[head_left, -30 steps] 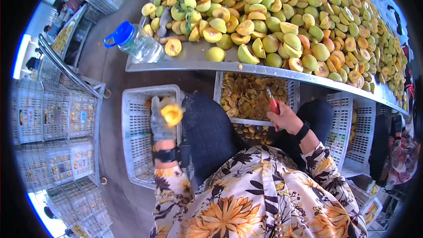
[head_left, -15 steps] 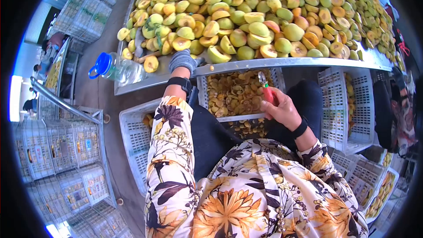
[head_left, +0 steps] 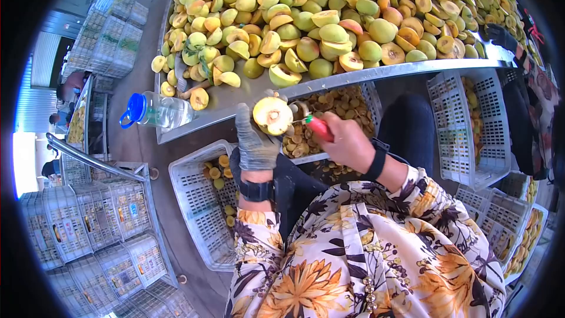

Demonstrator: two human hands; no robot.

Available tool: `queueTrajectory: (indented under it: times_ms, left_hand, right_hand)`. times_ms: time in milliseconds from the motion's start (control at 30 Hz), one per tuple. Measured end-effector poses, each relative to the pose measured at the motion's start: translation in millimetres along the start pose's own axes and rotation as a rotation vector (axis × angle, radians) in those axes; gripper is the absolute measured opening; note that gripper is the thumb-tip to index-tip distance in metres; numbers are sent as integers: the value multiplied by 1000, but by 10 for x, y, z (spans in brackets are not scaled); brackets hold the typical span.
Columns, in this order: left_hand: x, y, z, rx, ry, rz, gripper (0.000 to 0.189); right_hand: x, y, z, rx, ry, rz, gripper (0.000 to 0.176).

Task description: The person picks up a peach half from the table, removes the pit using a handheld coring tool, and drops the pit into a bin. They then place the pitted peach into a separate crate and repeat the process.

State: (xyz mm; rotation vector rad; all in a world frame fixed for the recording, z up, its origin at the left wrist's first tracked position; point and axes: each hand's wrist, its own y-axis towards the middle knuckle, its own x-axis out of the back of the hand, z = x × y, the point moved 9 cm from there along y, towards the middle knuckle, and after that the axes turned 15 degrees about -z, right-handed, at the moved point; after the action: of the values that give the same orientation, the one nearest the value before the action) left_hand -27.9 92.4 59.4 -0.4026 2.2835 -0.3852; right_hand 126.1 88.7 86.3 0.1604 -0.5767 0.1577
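Note:
My left hand (head_left: pixel 259 148), in a grey knit glove, grips a peach half (head_left: pixel 273 116) with its pale cut face turned up and the pit area at its middle. My bare right hand (head_left: pixel 352 146) is closed around the red handle of a pitting tool (head_left: pixel 318 126) with a green collar. The tool's curved metal end is at the right edge of the peach half. Both hands are just off the near edge of a metal table (head_left: pixel 235 95). On it lies a large heap of yellow-green peach halves (head_left: pixel 332 32).
A white crate of cut peach pieces (head_left: pixel 338 103) stands under the table edge. Another white crate (head_left: pixel 197 212) with some halves is at my left, a third (head_left: pixel 471 135) at right. A blue-lidded water bottle (head_left: pixel 168 111) lies on the table corner. A co-worker's gloved hand (head_left: pixel 501 36) is at far right.
My left hand has come back from the heap toward me, now with a peach half in it. My right hand has moved left and brought the pitting tool to the fruit.

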Motion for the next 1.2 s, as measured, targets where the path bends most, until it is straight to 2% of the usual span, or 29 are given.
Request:
queueTrajectory:
  times_ms: [33, 100, 167, 300, 400, 433, 500, 600, 733, 800, 833, 900, 933, 1033, 1133, 1167, 1200]
  left_hand:
    - [22, -16, 92, -6, 20, -29, 68]
    - [110, -52, 185, -99, 96, -125, 53]
    - [207, -24, 288, -151, 49, -142, 46]
    - [50, -84, 349, -247, 146, -104, 44]
    - [-18, -129, 295, -440, 358, -164, 43]
    - [-29, -116, 310, -436, 358, -159, 43]
    - [-184, -215, 164, -761, 658, -133, 40]
    - [-281, -279, 187, -784, 688, -117, 39]
    - [-205, -193, 295, -726, 705, -75, 47]
    - [-77, -112, 440, -339, 353, -79, 45]
    - [-33, -105, 392, -344, 355, -86, 45]
    - [79, -29, 526, 11, 122, -72, 45]
    - [86, -46, 500, 75, 69, -104, 48]
    - [179, -16, 480, 117, 86, -59, 50]
    - [352, 22, 487, 89, 79, -165, 45]
    - [420, 36, 490, 66, 56, -234, 43]
    - [404, 16, 449, 9, 17, -241, 38]
  right_hand:
    - [-43, -21, 66, 57, 2, 11, 22]
    - [-119, -71, 99, 103, 6, 11, 20]
    - [-147, -113, 25, 39, 35, 17, 21]
    - [-180, -240, -133, -43, 91, 59, 25]
    - [-125, -269, -162, -71, 90, 64, 27]
    - [-113, -274, -169, -87, 94, 69, 26]
    - [-113, -300, -211, -114, 113, 60, 26]
    - [-149, -383, -247, -209, 160, 55, 24]
    - [-249, -424, -318, -338, 241, 134, 21]
    - [-257, -382, -269, -263, 200, 164, 21]
    - [-271, -361, -206, -185, 157, 188, 21]
    - [-336, -353, -140, -149, 146, 250, 21]
    - [-392, -358, -100, -118, 130, 303, 21]
    - [-520, -375, -93, -43, 64, 353, 22]
    - [-555, -369, -79, 27, 141, 307, 17]
    - [-566, -369, -89, 27, 145, 309, 17]
    - [-595, -379, -101, -124, 219, 403, 16]
